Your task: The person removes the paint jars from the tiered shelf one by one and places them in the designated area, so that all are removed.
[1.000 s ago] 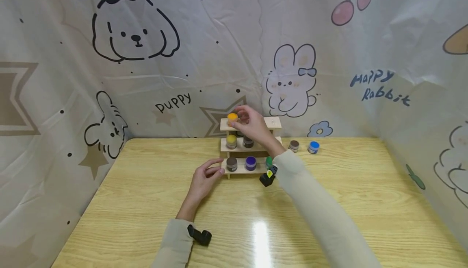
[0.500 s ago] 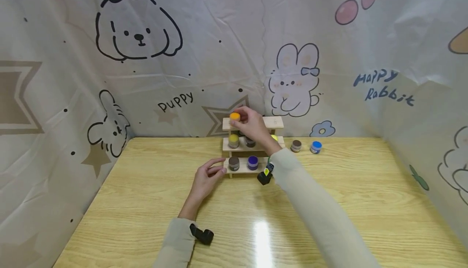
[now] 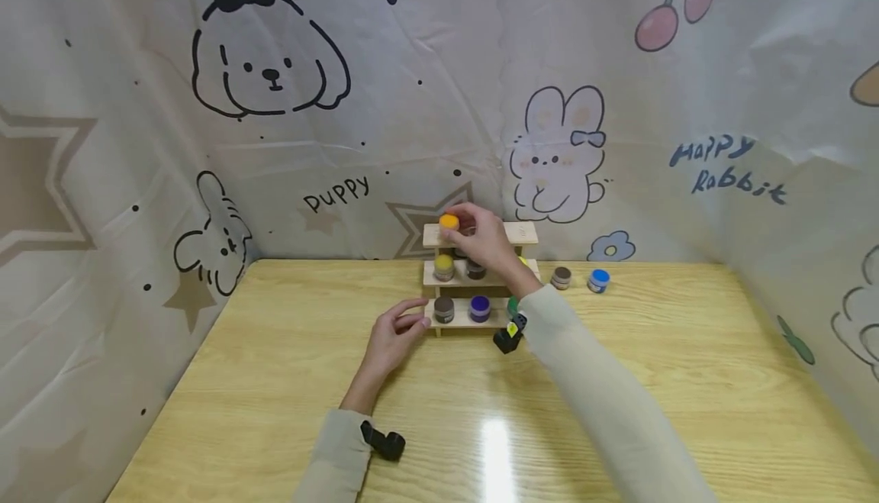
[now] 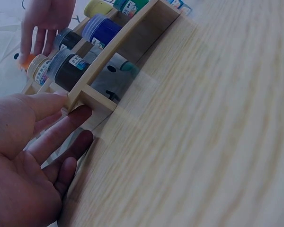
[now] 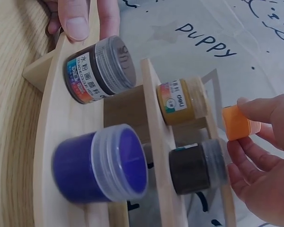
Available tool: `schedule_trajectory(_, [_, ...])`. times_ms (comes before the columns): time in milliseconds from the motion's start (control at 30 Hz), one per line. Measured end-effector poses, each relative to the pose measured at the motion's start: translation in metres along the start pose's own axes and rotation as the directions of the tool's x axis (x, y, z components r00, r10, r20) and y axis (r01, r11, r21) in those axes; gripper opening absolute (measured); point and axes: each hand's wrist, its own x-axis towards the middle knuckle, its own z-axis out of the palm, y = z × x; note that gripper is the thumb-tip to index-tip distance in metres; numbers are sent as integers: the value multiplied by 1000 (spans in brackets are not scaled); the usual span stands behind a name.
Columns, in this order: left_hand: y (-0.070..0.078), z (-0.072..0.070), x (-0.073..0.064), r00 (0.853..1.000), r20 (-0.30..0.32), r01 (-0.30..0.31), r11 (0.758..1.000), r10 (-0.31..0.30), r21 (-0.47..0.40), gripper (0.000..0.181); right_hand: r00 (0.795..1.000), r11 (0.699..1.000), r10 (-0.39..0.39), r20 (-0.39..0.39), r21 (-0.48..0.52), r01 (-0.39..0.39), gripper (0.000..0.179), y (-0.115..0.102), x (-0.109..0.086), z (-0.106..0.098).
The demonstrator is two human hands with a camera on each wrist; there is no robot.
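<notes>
A small orange paint jar (image 5: 236,123) is pinched between the thumb and fingers of my right hand (image 3: 484,237), at the left end of the top shelf of a three-tier wooden rack (image 3: 527,233). Whether the jar's base touches the shelf, I cannot tell. My left hand (image 3: 391,336) holds the left end of the bottom shelf, its thumb and index finger at the corner. On that shelf sit a dark brown jar (image 3: 444,310), a purple jar (image 3: 479,308) and a green jar (image 3: 513,306). The middle shelf carries a mustard-yellow jar (image 3: 444,267), a black jar (image 3: 475,268) and a partly hidden yellow one.
To the right of the rack, a brown jar (image 3: 561,278) and a blue jar (image 3: 599,281) stand on the wood-grain table (image 3: 275,381). A printed curtain (image 3: 426,45) hangs close behind the rack and along both sides.
The whole head view has shifted slightly. My right hand keeps the orange jar at the top shelf's left end, with little movement. The left hand stays at the rack's corner.
</notes>
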Motion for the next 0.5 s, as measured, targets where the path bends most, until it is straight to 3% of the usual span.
schedule_trajectory(133, [-5, 2, 1, 1000, -12, 9, 1000, -9, 6, 36, 1000, 1000, -9, -9, 8, 9, 38, -4, -7, -9])
schedule_trajectory(333, [-29, 5, 10, 999, -35, -14, 1000, 14, 14, 36, 996, 998, -64, -55, 5, 65, 39, -6, -21, -26])
schedule_trajectory(500, [-37, 3, 12, 1000, -19, -5, 1000, 5, -1, 37, 990, 995, -97, -99, 20, 100, 39, -3, -36, -40])
